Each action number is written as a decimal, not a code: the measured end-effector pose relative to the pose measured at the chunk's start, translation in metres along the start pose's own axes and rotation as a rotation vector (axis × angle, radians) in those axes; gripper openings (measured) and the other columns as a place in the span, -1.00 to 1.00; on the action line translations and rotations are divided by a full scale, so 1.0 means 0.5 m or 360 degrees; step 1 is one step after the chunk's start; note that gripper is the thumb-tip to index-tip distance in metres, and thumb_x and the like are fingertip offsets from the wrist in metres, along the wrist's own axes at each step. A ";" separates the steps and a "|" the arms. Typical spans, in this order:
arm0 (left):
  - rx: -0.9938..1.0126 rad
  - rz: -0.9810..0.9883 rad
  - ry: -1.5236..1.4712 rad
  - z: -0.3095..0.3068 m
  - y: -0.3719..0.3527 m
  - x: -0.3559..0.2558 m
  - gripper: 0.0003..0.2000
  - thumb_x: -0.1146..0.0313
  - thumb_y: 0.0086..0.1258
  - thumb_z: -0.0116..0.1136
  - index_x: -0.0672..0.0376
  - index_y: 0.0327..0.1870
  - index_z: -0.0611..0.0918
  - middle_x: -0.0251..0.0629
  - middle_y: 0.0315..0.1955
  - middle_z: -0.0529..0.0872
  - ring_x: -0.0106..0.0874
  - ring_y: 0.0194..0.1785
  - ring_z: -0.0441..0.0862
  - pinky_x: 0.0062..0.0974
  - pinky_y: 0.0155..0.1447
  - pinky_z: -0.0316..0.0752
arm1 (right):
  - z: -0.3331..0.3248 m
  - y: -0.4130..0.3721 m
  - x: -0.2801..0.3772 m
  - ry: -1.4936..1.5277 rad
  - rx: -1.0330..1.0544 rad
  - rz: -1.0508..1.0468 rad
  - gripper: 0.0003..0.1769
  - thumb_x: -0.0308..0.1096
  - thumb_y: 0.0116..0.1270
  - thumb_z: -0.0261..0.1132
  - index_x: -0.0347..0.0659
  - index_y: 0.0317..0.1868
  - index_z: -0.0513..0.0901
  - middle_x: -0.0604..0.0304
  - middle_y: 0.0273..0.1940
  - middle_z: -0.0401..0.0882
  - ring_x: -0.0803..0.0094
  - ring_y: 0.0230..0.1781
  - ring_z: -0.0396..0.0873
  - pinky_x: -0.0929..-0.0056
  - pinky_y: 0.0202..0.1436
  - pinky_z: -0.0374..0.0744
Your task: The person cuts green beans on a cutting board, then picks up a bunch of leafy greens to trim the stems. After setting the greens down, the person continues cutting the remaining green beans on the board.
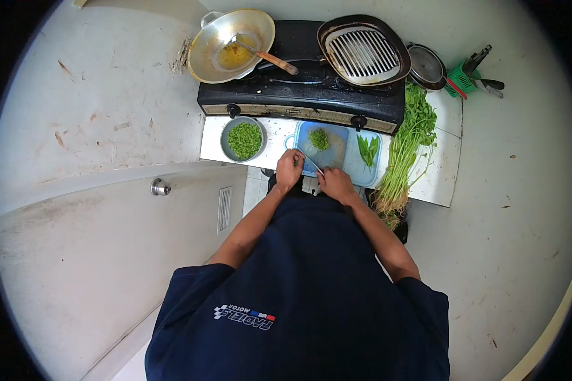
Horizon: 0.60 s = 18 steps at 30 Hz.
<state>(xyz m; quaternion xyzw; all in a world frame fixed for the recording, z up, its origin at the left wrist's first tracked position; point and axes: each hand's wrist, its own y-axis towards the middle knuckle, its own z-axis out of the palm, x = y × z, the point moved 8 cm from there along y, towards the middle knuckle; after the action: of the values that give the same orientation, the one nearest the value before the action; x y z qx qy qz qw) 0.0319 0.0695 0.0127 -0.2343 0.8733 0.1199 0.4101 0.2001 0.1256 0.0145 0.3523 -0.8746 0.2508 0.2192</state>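
My right hand (337,185) is closed round the handle of a knife (313,166), whose blade slants up and left over the near edge of a blue cutting board (338,140). At the board's lower left corner, the fingers of my left hand (289,169) are curled together, with a bit of green showing at the fingertips. A small heap of chopped greens (319,139) lies on the board beyond the blade. Farther right, some cut leafy pieces (367,151) rest on the board. To the left stands a grey bowl (223,145) filled with chopped greens (244,140).
Behind the board is a black stove (299,95) carrying a wok (200,54) with a wooden-handled ladle (276,62), and a grill pan (362,54). A rooted bunch of leafy greens (407,143) overhangs the counter's right side. A green basket (461,81) holds knives at the back right.
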 end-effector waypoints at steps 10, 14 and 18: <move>0.0024 -0.0133 0.0001 -0.002 0.001 0.006 -0.94 0.48 0.33 0.33 0.25 -0.27 0.70 -0.07 -0.35 0.68 -0.13 -0.29 0.66 -0.21 -0.13 0.56 | -0.008 -0.002 -0.009 0.0035 -0.0013 0.0035 -0.49 -0.03 0.60 0.13 -0.36 -0.18 0.75 -0.27 -0.28 0.75 -0.24 -0.23 0.75 -0.13 -0.08 0.69; 0.0031 -0.0087 -0.0002 -0.001 0.001 0.005 -0.94 0.48 0.35 0.33 0.25 -0.29 0.68 -0.07 -0.36 0.68 -0.12 -0.27 0.67 -0.19 -0.13 0.55 | -0.001 -0.004 -0.008 0.0030 0.0012 -0.0006 -0.49 -0.01 0.61 0.12 -0.36 -0.13 0.73 -0.27 -0.28 0.75 -0.25 -0.23 0.75 -0.13 -0.07 0.69; 0.0042 0.0018 0.0079 -0.007 -0.002 -0.011 -0.96 0.50 0.36 0.30 0.24 -0.28 0.67 -0.05 -0.35 0.65 -0.04 -0.27 0.67 -0.12 -0.13 0.55 | -0.008 -0.010 0.002 0.0018 0.0110 0.0035 -0.48 0.00 0.62 0.10 -0.36 -0.13 0.72 -0.28 -0.27 0.74 -0.25 -0.22 0.74 -0.14 -0.05 0.68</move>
<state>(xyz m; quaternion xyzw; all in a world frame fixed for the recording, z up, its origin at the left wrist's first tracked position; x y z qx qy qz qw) 0.0330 0.0690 0.0195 -0.2269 0.8860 0.1050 0.3905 0.2041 0.1245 0.0196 0.3487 -0.8679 0.2853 0.2090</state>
